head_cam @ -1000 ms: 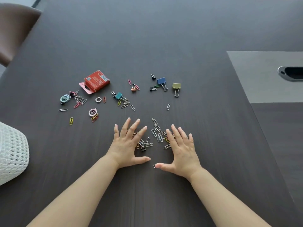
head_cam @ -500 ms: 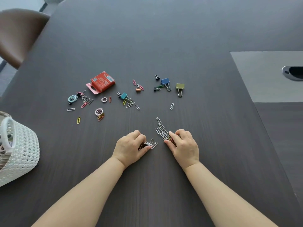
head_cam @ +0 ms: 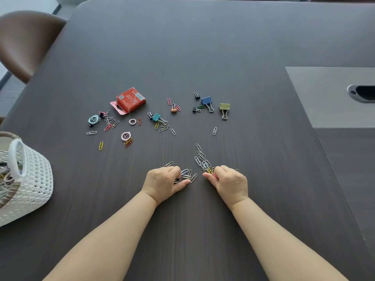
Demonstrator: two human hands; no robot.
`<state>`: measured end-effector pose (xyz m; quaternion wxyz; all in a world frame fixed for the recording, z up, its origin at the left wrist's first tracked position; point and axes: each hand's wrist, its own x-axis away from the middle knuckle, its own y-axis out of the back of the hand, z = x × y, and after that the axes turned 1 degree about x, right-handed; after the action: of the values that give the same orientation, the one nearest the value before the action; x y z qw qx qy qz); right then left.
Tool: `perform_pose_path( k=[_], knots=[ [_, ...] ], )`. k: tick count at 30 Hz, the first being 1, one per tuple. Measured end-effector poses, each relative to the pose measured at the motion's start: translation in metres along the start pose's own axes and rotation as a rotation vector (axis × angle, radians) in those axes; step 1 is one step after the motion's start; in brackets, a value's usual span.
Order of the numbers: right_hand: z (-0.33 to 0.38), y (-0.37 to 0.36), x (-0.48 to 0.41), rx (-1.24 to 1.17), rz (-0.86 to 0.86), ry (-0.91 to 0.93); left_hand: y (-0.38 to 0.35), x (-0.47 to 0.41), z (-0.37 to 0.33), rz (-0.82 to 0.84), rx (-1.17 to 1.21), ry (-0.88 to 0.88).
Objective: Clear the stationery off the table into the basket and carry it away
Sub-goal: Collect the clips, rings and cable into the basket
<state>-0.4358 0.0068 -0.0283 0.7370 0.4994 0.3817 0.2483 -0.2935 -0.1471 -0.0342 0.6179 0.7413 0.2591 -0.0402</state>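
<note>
Dark table (head_cam: 203,57), hands (head_cam: 162,182) clutching paperclips (head_cam: 187,174)

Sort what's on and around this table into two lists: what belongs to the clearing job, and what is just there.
Part of the job:
- paper clips
- red box
- blue binder clip
- olive binder clip
- teal binder clip
- rubber bands
- white basket
- left hand and right hand, both gathering clips

Just there:
- brown chair
- grey panel with its cable port

Basket (head_cam: 38,179) at table (head_cam: 203,47) left edge; box (head_cam: 129,100) behind scattered clips (head_cam: 202,159) (hands nearest them).
</note>
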Motion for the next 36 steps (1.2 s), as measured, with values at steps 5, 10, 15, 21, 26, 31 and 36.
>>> perform_pose_path(
  k=[5, 10, 15, 21, 26, 31, 36],
  knots=[
    [0.005, 0.02, 0.008, -0.257, 0.118, -0.161, 0.014, 0.013, -0.005, -0.047, 0.128, 0.214],
    [0.047, 0.053, 0.017, -0.571, 0.16, -0.284, 0.057, 0.053, -0.001, -0.11, 0.286, 0.387],
    [0.132, 0.065, 0.009, -0.777, 0.163, -0.317, 0.146, 0.081, 0.036, -0.222, 0.268, 0.374],
    [0.26, 0.075, -0.019, -0.895, 0.166, -0.147, 0.249, 0.111, 0.122, -0.296, 0.069, 0.33],
    [0.349, 0.076, -0.042, -0.95, 0.13, -0.055, 0.29, 0.134, 0.196, -0.187, 0.071, 0.408],
    [0.396, 0.065, -0.044, -0.896, 0.11, 0.004, 0.29, 0.156, 0.243, 0.164, 0.209, 0.446],
    [0.428, 0.05, -0.05, -0.833, 0.13, 0.046, 0.295, 0.184, 0.26, 0.129, 0.19, 0.38]
  ],
)
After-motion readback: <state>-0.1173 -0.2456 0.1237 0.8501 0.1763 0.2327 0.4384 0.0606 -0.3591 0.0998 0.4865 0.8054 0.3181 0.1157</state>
